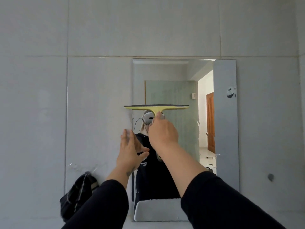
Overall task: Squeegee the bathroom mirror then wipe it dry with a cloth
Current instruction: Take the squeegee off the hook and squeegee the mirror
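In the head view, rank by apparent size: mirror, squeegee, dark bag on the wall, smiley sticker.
1. mirror
2. dark bag, though it hangs nearer the camera's edge
3. squeegee, held by the right hand
4. smiley sticker

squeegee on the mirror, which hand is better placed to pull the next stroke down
Right. The right hand grips the yellow squeegee, its blade level against the mirror. The left hand is open and empty at the mirror's left edge.

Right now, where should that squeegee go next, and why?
Probably straight down. The right hand holds the squeegee level about a third of the way down the mirror, blade across its left part, with glass below it.
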